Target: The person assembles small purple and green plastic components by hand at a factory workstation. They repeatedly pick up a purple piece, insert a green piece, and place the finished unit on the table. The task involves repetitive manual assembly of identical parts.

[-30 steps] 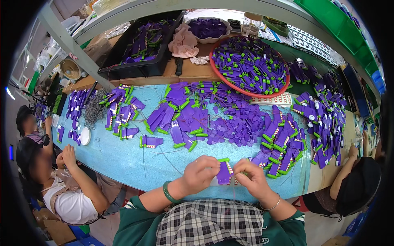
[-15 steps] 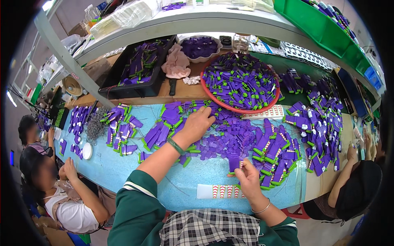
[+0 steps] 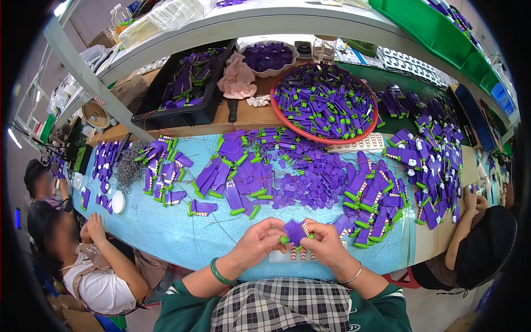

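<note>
My left hand (image 3: 259,243) and my right hand (image 3: 323,242) meet near the front edge of the light blue table (image 3: 171,232). Together they pinch a small purple plastic piece with green ends (image 3: 295,232). Under my hands lies a white strip with red marks (image 3: 293,254). Just beyond my hands spreads a heap of loose flat purple pieces (image 3: 310,182), and rows of purple pieces with green caps (image 3: 235,177) lie to its left.
A red round tray (image 3: 326,138) of purple-green pieces sits behind the heap, with a black tray (image 3: 182,91) and white bowl (image 3: 268,58) further back. Another person (image 3: 91,260) sits at my left, one more (image 3: 475,243) at my right. A shelf (image 3: 249,22) runs overhead.
My left hand has come back from the rows of pieces to the front edge with a purple piece, and my right hand has risen off the white strip to meet it.
</note>
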### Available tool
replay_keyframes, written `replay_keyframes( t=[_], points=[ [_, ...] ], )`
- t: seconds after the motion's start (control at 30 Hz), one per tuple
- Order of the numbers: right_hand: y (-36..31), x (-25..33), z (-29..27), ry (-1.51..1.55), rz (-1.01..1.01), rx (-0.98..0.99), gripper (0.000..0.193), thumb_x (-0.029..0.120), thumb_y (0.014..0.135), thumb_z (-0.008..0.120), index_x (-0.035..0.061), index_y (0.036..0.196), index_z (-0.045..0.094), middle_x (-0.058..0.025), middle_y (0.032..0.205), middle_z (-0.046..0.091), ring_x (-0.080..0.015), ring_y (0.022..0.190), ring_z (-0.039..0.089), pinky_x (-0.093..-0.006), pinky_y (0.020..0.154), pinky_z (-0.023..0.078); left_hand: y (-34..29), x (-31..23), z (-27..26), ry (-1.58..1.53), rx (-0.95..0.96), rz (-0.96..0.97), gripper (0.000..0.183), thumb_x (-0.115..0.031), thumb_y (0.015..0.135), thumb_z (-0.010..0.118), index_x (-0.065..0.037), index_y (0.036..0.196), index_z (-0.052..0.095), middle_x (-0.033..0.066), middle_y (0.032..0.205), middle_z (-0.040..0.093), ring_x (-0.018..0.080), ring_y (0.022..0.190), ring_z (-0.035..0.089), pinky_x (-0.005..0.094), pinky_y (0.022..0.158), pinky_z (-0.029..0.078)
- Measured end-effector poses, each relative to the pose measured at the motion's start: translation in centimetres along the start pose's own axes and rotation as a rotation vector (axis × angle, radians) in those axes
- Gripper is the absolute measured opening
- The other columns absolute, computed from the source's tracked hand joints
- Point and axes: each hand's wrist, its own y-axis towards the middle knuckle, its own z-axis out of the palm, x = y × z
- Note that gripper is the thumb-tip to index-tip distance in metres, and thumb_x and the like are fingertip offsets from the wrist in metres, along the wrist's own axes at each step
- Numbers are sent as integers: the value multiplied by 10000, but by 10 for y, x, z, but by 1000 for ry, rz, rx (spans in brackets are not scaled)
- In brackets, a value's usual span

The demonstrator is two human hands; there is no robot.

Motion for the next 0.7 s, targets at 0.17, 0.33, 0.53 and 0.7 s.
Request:
replay_keyframes(
  t=[0.17,0.33,0.53,0.7],
  points=[
    [-3,-14,18,438,318,-123,267,27,888,583,2,1152,605,-54,1033,615,-115,876,587,-238,676,519,-2,32,-10,213,-130,366,258,59,868,568,10,1121,562,89,1020,634,163,940,615,306,847,496],
    [-5,-2,17,-272,-14,-327,339,-16,835,630,16,1172,622,-11,962,549,-76,794,546,-213,579,451,3,23,-12,28,-206,384,196,90,828,599,14,1008,603,83,999,627,158,931,607,303,860,496],
    [-14,4,21,-1116,-503,-280,407,-58,758,683,143,1111,694,-17,718,494,-106,632,466,-240,510,355,4,23,-10,90,-202,395,214,134,794,602,23,977,614,96,977,627,151,896,617,289,813,520],
    [-11,28,19,-1146,-220,-56,396,-51,739,704,131,1090,698,-22,705,496,-132,603,478,-266,508,376,-6,17,-22,350,-76,286,202,90,822,624,30,1015,627,93,983,646,139,932,630,263,824,518]
  ],
)
